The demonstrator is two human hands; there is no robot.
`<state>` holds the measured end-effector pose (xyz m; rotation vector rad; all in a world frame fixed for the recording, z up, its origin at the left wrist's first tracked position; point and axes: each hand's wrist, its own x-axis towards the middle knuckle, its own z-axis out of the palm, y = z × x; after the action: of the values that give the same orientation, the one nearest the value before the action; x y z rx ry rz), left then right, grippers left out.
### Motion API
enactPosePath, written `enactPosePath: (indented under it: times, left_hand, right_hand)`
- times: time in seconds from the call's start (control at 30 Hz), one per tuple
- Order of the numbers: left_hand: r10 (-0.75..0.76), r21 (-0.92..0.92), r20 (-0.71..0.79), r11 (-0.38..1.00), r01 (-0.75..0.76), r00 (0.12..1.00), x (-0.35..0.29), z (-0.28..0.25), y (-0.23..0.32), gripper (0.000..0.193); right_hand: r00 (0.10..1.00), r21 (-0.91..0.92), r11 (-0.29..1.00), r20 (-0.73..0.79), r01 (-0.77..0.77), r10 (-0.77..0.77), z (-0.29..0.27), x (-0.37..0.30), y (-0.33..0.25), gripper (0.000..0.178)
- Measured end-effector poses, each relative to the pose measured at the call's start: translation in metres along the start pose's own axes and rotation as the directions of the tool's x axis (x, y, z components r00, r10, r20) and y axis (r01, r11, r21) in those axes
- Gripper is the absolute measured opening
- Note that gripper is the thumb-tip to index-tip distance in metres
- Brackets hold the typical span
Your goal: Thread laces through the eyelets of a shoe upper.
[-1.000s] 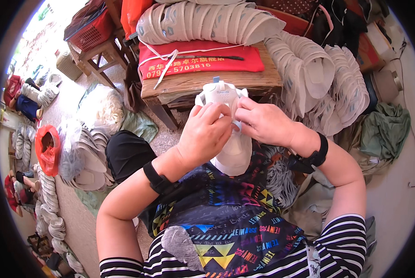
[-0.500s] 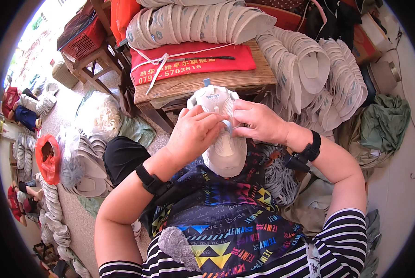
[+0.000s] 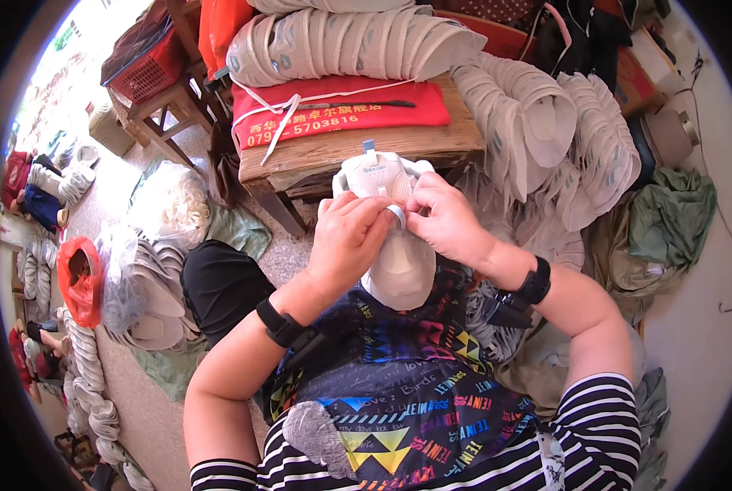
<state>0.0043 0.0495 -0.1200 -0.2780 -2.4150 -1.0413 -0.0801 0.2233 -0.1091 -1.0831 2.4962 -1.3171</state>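
- Centrally, the left hand (image 3: 345, 237) and right hand (image 3: 448, 222) close their fingers on a pale shoe upper (image 3: 390, 245), held above the lap.
- Behind: wooden bench (image 3: 358, 151) bearing a red cloth (image 3: 341, 114).

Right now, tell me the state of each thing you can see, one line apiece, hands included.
Left hand: closed on the shoe upper, fingers curled over its middle.
Right hand: pinching the shoe upper from the other side.
Shoe upper: held up off the lap, gripped by both hands.
Stacked soles: nested in a row, lying on the red cloth.
Red cloth: spread flat over the wooden bench.
Wooden bench: standing upright, loaded.
Red basket: resting on a stool.
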Motion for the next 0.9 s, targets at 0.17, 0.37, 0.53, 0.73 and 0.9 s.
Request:
enactPosePath:
  times: [0.17,0.37,0.53,0.73,0.9]
  left_hand:
    - [-0.128,-0.186,-0.059,0.976,0.115,0.99,0.001,0.002,0.0,0.017]
    - [-0.497,-0.458,0.229,0.704,0.543,0.837,0.004,-0.008,0.027,0.011]
    - [-0.247,-0.135,-0.002,0.96,0.244,0.969,-0.004,0.002,0.015,0.011]
    - [-0.124,-0.004,-0.037,0.992,0.124,0.992,-0.007,-0.002,0.016,0.013]
    - [-0.319,-0.239,0.084,0.913,0.33,0.944,-0.01,-0.003,0.013,0.014]
  right_hand:
    - [0.952,0.611,0.761,-0.04,-0.216,0.303,-0.002,0.011,-0.018,0.013]
    - [0.915,0.782,0.509,0.19,-0.36,0.355,-0.002,-0.001,-0.027,0.016]
    - [0.943,0.764,0.566,0.173,-0.31,0.284,-0.004,-0.006,-0.031,0.015]
    - [0.927,0.726,0.581,0.245,-0.369,0.283,-0.007,-0.009,-0.034,0.023]
    - [0.981,0.572,0.798,0.117,-0.192,0.152,0.002,-0.005,-0.038,0.02]
